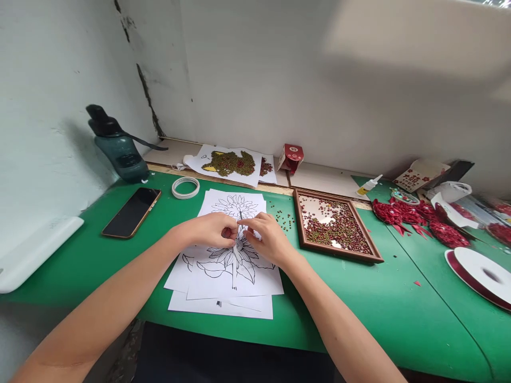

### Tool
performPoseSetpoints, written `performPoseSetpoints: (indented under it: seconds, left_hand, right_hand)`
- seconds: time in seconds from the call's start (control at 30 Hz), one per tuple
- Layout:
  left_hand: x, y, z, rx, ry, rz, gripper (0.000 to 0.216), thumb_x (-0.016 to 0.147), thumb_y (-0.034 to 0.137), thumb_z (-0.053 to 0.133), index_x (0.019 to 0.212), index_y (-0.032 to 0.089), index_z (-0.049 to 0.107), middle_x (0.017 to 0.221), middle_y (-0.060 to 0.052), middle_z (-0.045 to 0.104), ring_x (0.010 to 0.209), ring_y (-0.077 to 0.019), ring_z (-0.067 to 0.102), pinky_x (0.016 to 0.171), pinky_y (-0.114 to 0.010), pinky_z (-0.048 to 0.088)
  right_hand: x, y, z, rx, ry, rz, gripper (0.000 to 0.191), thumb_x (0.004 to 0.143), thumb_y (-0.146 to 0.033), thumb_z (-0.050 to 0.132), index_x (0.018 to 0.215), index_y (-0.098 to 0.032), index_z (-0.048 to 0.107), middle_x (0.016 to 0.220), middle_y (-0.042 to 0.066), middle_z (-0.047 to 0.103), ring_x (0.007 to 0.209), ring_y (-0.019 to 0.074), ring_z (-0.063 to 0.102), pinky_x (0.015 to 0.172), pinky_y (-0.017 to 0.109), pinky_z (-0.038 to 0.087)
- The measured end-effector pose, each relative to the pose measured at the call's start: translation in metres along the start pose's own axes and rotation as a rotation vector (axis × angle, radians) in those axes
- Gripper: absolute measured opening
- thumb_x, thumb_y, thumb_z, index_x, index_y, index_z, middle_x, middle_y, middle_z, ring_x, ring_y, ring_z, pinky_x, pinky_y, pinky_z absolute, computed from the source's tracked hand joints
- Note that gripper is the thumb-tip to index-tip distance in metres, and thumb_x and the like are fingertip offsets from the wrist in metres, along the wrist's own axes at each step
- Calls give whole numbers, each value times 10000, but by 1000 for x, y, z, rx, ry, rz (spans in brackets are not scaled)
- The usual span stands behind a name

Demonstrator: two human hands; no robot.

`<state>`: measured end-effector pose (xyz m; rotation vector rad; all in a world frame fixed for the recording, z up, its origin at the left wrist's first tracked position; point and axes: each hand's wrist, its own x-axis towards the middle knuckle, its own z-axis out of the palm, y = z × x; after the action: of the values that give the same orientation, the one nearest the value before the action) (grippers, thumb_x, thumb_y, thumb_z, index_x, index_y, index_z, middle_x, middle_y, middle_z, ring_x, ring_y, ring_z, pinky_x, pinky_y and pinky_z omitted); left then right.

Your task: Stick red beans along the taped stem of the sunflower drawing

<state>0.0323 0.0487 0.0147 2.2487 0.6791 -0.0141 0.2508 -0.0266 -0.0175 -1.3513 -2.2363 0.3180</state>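
Note:
Sheets of white paper with black-line flower drawings [223, 268] lie stacked and overlapping in front of me. Over the upper drawing, my left hand [217, 230] is closed, its fingers curled and the tips pinched together. My right hand [265, 234] meets it fingertip to fingertip, thumb and forefinger bent inward. Whatever small thing is between the fingertips is hidden or too small to name. A narrow pale strip seems to show just below them, against the flower's centre. A roll of white tape [186, 188] lies flat beyond the papers on the left.
A wooden frame tray [339, 252] of red and green beans sits right, with loose beans [284, 219] beside it. A phone [131, 213] and dark bottle [122, 151] are left. Behind lie a bean picture [233, 162] and glue bottle [369, 186]; a ribbon spool [485, 274] is far right.

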Motion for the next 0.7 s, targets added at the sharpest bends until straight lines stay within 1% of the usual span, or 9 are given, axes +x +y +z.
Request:
performPoseSetpoints:
  seconds: [0.07,0.13,0.27,0.37,0.47,0.7]
  left_hand:
    - [1,-2,0,2,5,-25,175,821,342,646,740,200,586,740,-3,590,678,-159,524,593,-286,362]
    - [1,-4,0,2,14,-53,243,818,392,668,726,200,551,734,-1,573,653,-153,500,575,-288,350]
    - [1,-2,0,14,20,-81,251,801,409,688,739,205,555,741,-1,570,646,-156,496,562,-296,344]
    - [0,0,-1,7,13,-102,263,792,422,699,740,209,554,754,-4,585,654,-165,515,565,-303,361]
    - [-1,1,-1,-5,13,-116,277,783,426,706,733,210,540,760,-9,599,654,-170,526,568,-308,371]
    - [-1,0,0,-29,7,-108,256,776,402,700,735,212,533,771,-8,608,659,-170,535,585,-309,381]
  right_hand:
    - [0,-1,3,3,-29,-18,422,947,-120,636,1331,-295,656,896,31,744,933,247,580,892,413,442]
    - [0,-1,6,8,-31,-15,496,931,-105,665,1385,-298,615,900,29,747,960,255,574,899,420,448]
    - [0,-3,9,33,-30,2,588,922,-80,675,1445,-319,553,942,30,747,965,253,584,905,435,469]
    - [1,-6,12,35,-25,2,577,927,-81,667,1436,-325,548,979,35,743,953,246,597,909,442,482]
    - [1,-7,16,16,-7,-13,551,926,-79,669,1417,-302,553,995,38,742,941,241,592,904,441,491]
    - [1,-6,21,-1,30,0,521,936,-123,691,1406,-313,570,920,44,685,893,230,610,839,420,520]
